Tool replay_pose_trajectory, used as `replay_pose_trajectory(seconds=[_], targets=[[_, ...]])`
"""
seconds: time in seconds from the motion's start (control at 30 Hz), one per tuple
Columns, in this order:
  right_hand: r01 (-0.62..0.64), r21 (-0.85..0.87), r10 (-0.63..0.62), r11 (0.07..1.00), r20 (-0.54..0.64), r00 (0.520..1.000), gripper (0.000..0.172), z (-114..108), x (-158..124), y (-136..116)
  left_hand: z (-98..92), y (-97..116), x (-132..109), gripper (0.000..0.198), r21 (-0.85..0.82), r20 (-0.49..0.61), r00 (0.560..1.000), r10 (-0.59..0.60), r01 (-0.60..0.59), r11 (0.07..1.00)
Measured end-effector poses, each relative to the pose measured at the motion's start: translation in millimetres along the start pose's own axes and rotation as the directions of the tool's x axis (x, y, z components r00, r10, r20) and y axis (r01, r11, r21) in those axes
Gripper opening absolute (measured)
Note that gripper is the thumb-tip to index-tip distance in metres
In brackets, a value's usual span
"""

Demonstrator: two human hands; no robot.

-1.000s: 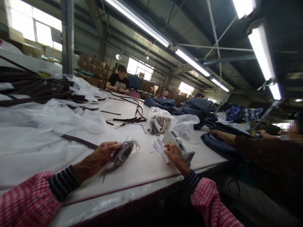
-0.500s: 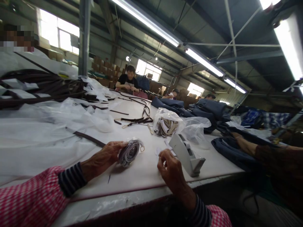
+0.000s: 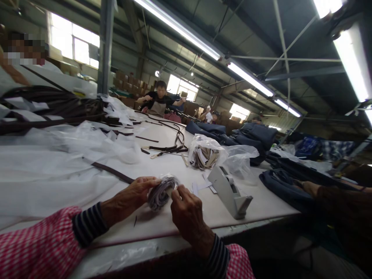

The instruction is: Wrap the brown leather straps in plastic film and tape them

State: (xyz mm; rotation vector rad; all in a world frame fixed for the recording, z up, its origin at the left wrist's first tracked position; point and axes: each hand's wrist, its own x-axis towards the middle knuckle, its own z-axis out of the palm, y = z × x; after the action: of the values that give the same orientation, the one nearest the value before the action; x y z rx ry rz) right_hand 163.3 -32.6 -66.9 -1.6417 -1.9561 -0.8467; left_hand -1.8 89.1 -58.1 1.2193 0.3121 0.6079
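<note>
The left grip (image 3: 130,195) pinches a coiled, greyish-white roll wrapped in clear plastic (image 3: 158,197), thumb and fingers closed on its near-left edge; the roll is held just above the white surface (image 3: 136,221). The right grip (image 3: 188,213) is at the roll's other edge, its thumb and fingertips pressed together there; whether something small lies between them cannot be told.

Flat white paper strips (image 3: 200,188) lie just beyond and right of the right grip, and next to them, farther right, stands a pale grey plastic tape dispenser (image 3: 223,184). Beyond the right grip, a clear plastic bag holds a bundle of beige and white strips (image 3: 205,157). A flat dark brown strap (image 3: 112,171) lies just past the left grip, and thin dark brown straps with gold-coloured metal fittings (image 3: 168,149) lie farther beyond both grips. Crumpled translucent white sheeting (image 3: 78,143) spreads left of the left grip. Well to the right of the right grip, a co-worker's hand (image 3: 309,188) touches folded dark blue material (image 3: 280,188).
</note>
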Motion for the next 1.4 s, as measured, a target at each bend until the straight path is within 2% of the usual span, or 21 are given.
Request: replay_pose_trajectory(seconds=[0.13,0.23,0.33,0.4,0.47,0.53,0.57,0.63,0.7,0.8,0.9,1.03,1.13,1.2,1.33,1.4], targets=[[-0.034,0.053,0.035,0.998,-0.009,0.999,0.018,5.9,10.8,-8.9,-1.1,-1.0,1.0,0.029,0.009,0.011,1.0,-0.013,0.013,1.0],[-0.039,0.103,0.039,0.994,-0.005,0.999,0.017,1.6,9.9,-8.9,1.0,5.6,-1.1,0.033,0.18,0.003,1.0,0.027,-0.027,0.983],[0.034,0.166,-0.032,0.986,-0.015,0.999,0.019,-9.4,3.3,-4.7,4.8,13.2,-3.9,0.031,0.432,-0.014,0.996,0.09,-0.075,0.899],[0.094,0.204,-0.091,0.975,-0.023,0.996,0.021,-15.9,-1.6,-1.3,5.9,12.6,-4.3,0.027,0.644,0.04,0.976,0.216,-0.19,0.741],[0.127,0.228,-0.131,0.965,0.004,0.991,0.023,-18.1,-6.3,1.5,5.4,6.0,-3.4,0.022,0.809,0.179,0.921,0.346,-0.338,0.48],[0.133,0.258,-0.155,0.957,0.07,0.985,0.022,-15.1,-11.4,3.6,4.3,-3.8,-2.6,0.016,0.873,0.323,0.87,0.372,-0.426,0.238],[0.126,0.278,-0.161,0.952,0.108,0.981,0.021,-12.0,-14.0,4.3,4.2,-8.5,-2.5,0.013,0.876,0.382,0.854,0.353,-0.456,0.155],[0.091,0.329,-0.154,0.94,0.171,0.973,0.019,-4.8,-18.6,5.4,5.5,-15.4,-3.0,0.01,0.863,0.467,0.834,0.293,-0.502,0.054],[0.027,0.384,-0.114,0.923,0.206,0.972,0.019,1.1,-21.1,6.7,8.5,-18.1,-4.0,0.009,0.85,0.51,0.82,0.259,-0.527,-0.008],[-0.069,0.483,-0.057,0.873,0.242,0.969,0.021,4.2,-18.6,11.1,12.4,-16.7,-4.5,0.017,0.859,0.509,0.828,0.234,-0.509,-0.066],[-0.158,0.586,-0.029,0.795,0.296,0.955,0.021,2.3,-10.2,17.6,11.1,-15.1,-3.1,0.014,0.881,0.465,0.857,0.223,-0.474,-0.015],[-0.324,0.643,0.075,0.694,0.383,0.921,0.015,0.7,1.8,22.3,3.4,-17.0,0.3,0.008,0.845,0.456,0.852,0.256,-0.505,0.177],[-0.446,0.663,0.16,0.601,0.447,0.88,0.014,2.6,6.9,20.8,1.4,-17.7,1.4,0.011,0.871,0.356,0.897,0.262,-0.42,0.254],[-0.538,0.692,0.23,0.481,0.492,0.839,0.012,5.1,8.6,18.9,3.3,-16.7,0.9,0.01,0.882,0.265,0.934,0.24,-0.335,0.331],[-0.648,0.738,0.293,0.187,0.588,0.754,0.029,10.6,12.5,17.8,9.1,-14.8,-1.5,0.035,0.827,0.161,0.957,0.243,-0.265,0.496],[-0.666,0.735,0.256,0.127,0.624,0.738,0.032,12.0,16.3,19.3,10.7,-14.4,-2.5,0.04,0.8,0.153,0.956,0.252,-0.269,0.537]])
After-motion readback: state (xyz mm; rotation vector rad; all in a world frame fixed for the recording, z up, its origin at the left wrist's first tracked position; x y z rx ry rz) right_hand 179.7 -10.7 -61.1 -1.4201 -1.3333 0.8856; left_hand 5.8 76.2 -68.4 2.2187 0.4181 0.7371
